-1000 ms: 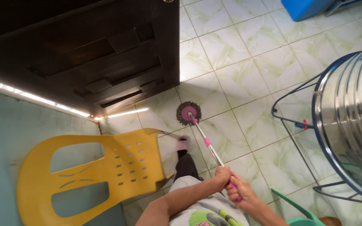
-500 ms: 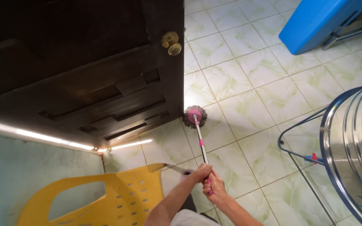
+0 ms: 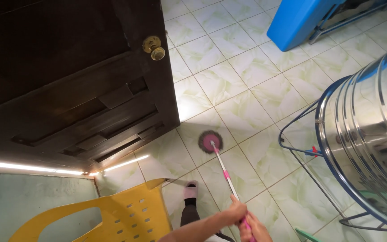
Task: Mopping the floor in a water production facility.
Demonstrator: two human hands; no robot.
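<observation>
Both hands clamped on the mop handle point(image 3: 224, 172), left hand point(image 3: 237, 211) above right hand point(image 3: 255, 228). Round mop head point(image 3: 210, 141) flat on open tile, dark door point(image 3: 81, 80) left, steel tank point(image 3: 372, 134) right, yellow chair point(image 3: 113, 215) near. Right hand partly cut off below.

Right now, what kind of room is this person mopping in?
Probably a room in a home, maybe a utility or kitchen area. It has a pale green tiled floor, a dark wooden door with a brass knob, a yellow plastic chair and a big steel tank.
</observation>
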